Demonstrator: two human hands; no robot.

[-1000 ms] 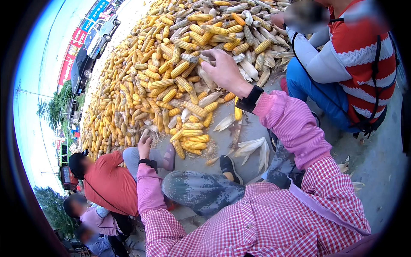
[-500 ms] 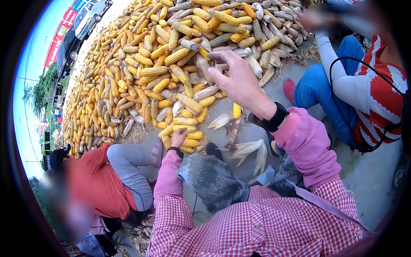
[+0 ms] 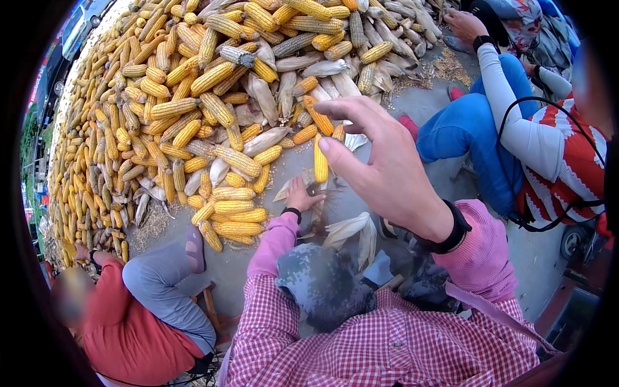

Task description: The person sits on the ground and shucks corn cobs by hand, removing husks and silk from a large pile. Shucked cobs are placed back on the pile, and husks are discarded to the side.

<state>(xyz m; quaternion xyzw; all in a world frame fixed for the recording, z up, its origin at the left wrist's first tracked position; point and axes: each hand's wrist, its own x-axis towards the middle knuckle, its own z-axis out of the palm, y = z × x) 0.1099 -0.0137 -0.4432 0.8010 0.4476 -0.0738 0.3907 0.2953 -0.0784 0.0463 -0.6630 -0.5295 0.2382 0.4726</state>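
My right hand [image 3: 387, 158] is raised large in front of the corn heap, its thumb and fingers curved and apart with nothing gripped. Past its fingertips, an orange corn cob [image 3: 317, 116] and a yellow corn cob [image 3: 320, 161] show. My left hand [image 3: 300, 195] is low over the grey ground with its fingers spread, beside a dry husk [image 3: 282, 191]. To its left lie several peeled yellow cobs [image 3: 233, 208] side by side. Another loose pale husk [image 3: 364, 238] rests near my knees.
A big heap of corn cobs [image 3: 155, 109] spreads ahead and left, with unpeeled ears at its far right. A person in red [image 3: 138, 316] sits at left; another in blue trousers [image 3: 474, 138] sits at right. Loose kernels [image 3: 451, 68] lie on the ground.
My left hand has moved right from the row of peeled cobs to the husk, and its fingers have spread. My right hand has come lower and nearer. The view has shifted.
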